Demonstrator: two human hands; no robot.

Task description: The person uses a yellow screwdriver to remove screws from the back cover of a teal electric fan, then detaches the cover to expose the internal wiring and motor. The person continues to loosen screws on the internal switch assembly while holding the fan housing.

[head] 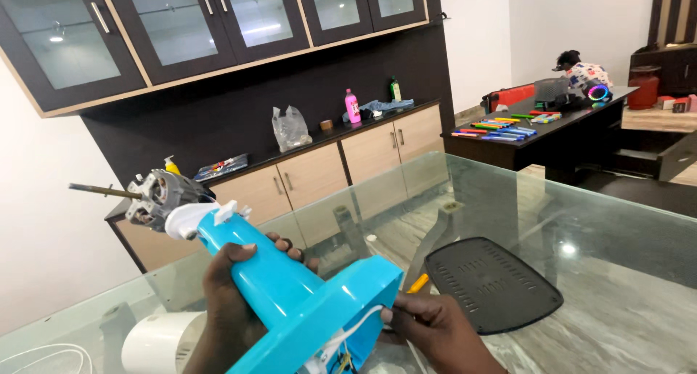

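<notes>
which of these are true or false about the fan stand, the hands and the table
1. The left hand grips the blue column of the fan stand. True.
2. The right hand pinches a white wire at the blue base. True.
3. The motor at the column's top has no shaft. False: a thin metal shaft sticks out to the left.
4. The black grille plate lies on a wooden table. False: it lies on a glass table.
5. A white cylinder lies on the glass. True.
</notes>
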